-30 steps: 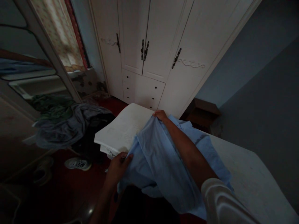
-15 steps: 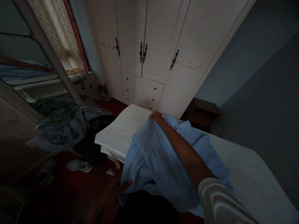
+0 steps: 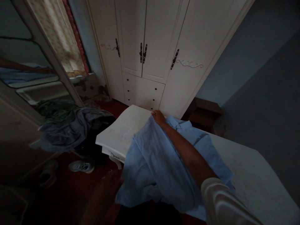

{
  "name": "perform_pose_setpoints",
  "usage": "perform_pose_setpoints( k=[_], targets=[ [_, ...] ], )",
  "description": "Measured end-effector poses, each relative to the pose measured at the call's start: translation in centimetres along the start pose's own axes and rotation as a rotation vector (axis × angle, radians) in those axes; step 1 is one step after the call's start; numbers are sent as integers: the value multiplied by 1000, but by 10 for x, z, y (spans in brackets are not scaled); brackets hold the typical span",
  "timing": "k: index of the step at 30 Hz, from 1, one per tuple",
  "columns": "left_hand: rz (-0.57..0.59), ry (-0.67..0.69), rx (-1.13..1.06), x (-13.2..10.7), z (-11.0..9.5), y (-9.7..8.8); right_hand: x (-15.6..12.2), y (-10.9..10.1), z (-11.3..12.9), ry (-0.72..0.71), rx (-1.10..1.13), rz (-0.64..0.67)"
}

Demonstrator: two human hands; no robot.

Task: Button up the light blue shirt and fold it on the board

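Observation:
A light blue collared shirt (image 3: 154,156) lies over a white table (image 3: 122,125), its near part hanging past the front edge. My right hand (image 3: 158,117) is closed in a pinch on the shirt's far left corner, with the forearm crossing over the cloth. The collar (image 3: 185,125) lies to the right of that forearm. My left hand (image 3: 109,182) is low at the left, beside the hanging edge of the shirt. It is dark and smeared, so I cannot tell how its fingers are set or whether they touch the cloth.
Behind the table stands a white wardrobe (image 3: 142,84). Green and grey clothes (image 3: 67,128) are heaped at the left under a mirror (image 3: 21,59). Shoes (image 3: 81,167) lie on the red floor (image 3: 70,187). A brown wooden box-like piece (image 3: 206,109) stands at the back right.
My left hand has moved slightly left from the shirt's edge, where its thumb showed over the cloth. The hanging edge has shifted left and lower. My right hand keeps its pinch almost in place.

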State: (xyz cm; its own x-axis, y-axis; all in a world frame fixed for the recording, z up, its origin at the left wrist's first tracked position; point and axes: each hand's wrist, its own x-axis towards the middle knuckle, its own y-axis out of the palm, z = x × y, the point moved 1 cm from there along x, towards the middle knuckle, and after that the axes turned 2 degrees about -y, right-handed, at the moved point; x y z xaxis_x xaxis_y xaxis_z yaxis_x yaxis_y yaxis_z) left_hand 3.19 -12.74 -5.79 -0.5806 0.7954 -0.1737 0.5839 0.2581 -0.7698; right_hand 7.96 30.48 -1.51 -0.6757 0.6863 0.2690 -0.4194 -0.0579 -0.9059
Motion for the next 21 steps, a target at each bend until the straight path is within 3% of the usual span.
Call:
perform_pose_setpoints(
  k=[4, 6, 8, 11, 15, 21],
  targets=[
    [-149, 111, -174, 20, -52, -21, -12, -5, 7, -138, -15, -1],
    [-231, 268, -220, 41, -85, -26, -19, -4, 12, -257, -35, 54],
    [-310, 432, -203, 69, -116, -25, -23, 1, 16, -346, -87, 127],
    [-288, 555, 34, 114, -148, -9, -26, 9, 15, -335, -153, 192],
    [-154, 567, 398, 151, -158, 21, -23, 18, 8, -278, -172, 193],
    [-156, 584, 473, 149, -141, 41, -16, 24, 2, -257, -167, 188]
  ],
)
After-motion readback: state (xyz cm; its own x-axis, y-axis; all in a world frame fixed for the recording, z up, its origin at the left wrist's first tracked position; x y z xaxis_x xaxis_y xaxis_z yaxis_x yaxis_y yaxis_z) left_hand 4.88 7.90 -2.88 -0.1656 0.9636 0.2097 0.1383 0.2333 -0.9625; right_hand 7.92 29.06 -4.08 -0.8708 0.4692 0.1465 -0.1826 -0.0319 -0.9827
